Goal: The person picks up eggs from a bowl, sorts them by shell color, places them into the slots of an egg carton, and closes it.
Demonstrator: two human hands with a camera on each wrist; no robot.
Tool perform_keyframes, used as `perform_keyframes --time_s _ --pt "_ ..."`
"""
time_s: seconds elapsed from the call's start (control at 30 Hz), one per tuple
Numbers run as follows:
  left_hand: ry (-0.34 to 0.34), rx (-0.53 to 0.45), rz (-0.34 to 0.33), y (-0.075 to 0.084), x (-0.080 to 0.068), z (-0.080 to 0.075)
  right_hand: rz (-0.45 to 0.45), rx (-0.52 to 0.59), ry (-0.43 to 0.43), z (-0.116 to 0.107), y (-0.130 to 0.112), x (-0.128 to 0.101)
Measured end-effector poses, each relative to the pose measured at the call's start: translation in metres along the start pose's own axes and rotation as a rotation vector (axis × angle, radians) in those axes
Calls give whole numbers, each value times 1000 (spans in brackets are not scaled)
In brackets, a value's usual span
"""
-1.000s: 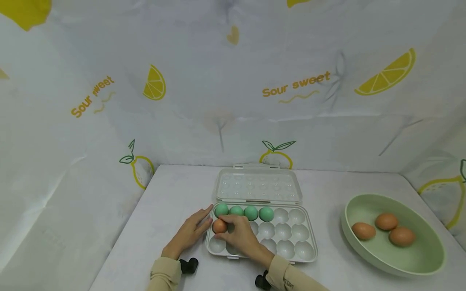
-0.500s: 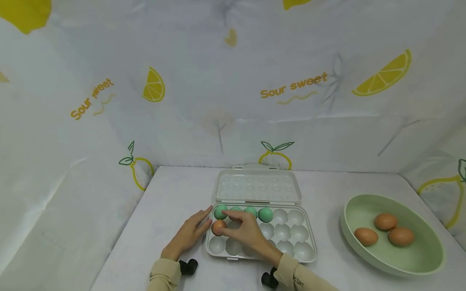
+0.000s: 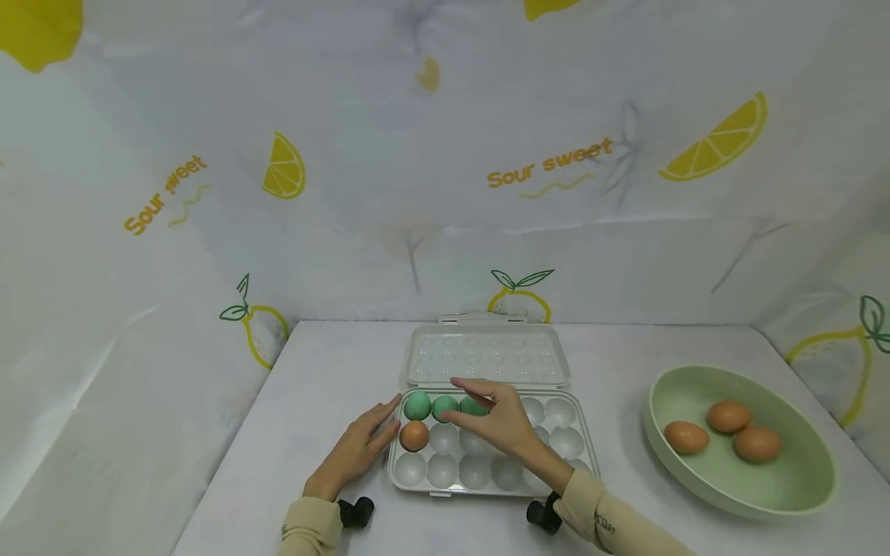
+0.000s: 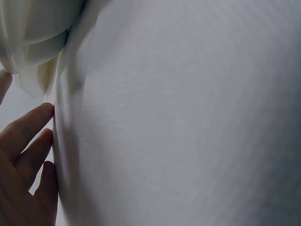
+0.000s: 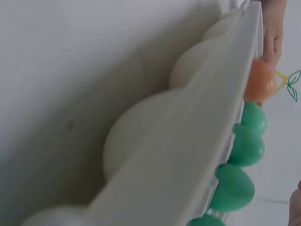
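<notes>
An open white egg tray [image 3: 584,452] lies mid-table with its lid [image 3: 487,355] folded back. Green eggs [image 3: 417,405] fill the back row's left cups. One brown egg [image 3: 414,435] sits in the leftmost cup of the second row. My right hand [image 3: 497,417] hovers over the tray's middle with relaxed fingers, holding nothing and hiding part of the back row. My left hand [image 3: 361,446] lies flat on the table, its fingertips against the tray's left edge. In the right wrist view the tray wall [image 5: 188,141], green eggs [image 5: 247,146] and brown egg [image 5: 259,81] show from the side.
A pale green bowl [image 3: 695,494] at the right holds three brown eggs [image 3: 728,416]. Lemon-print cloth walls close off the back and both sides. The left wrist view shows my fingers [image 4: 23,141] on the white tablecloth [image 4: 188,132].
My right hand has let go of the brown egg, which stays in its cup, and has lifted away to the right over the tray. The left hand has stayed put.
</notes>
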State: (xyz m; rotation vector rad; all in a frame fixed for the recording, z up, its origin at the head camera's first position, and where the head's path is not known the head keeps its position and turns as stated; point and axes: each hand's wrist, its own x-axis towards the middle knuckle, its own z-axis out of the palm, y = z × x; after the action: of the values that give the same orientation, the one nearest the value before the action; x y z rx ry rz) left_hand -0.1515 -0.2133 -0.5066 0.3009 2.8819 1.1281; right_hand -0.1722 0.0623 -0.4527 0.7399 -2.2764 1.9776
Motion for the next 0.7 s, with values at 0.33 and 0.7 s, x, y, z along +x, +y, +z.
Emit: perform_keyframes --time_s 0.33,0.7 --pt "5 14 -26 -1 -4 -1 4 -71 70 -32 3 -3" --pt "6 5 -20 3 -2 2 -19 -104 188 -79 5 -11"
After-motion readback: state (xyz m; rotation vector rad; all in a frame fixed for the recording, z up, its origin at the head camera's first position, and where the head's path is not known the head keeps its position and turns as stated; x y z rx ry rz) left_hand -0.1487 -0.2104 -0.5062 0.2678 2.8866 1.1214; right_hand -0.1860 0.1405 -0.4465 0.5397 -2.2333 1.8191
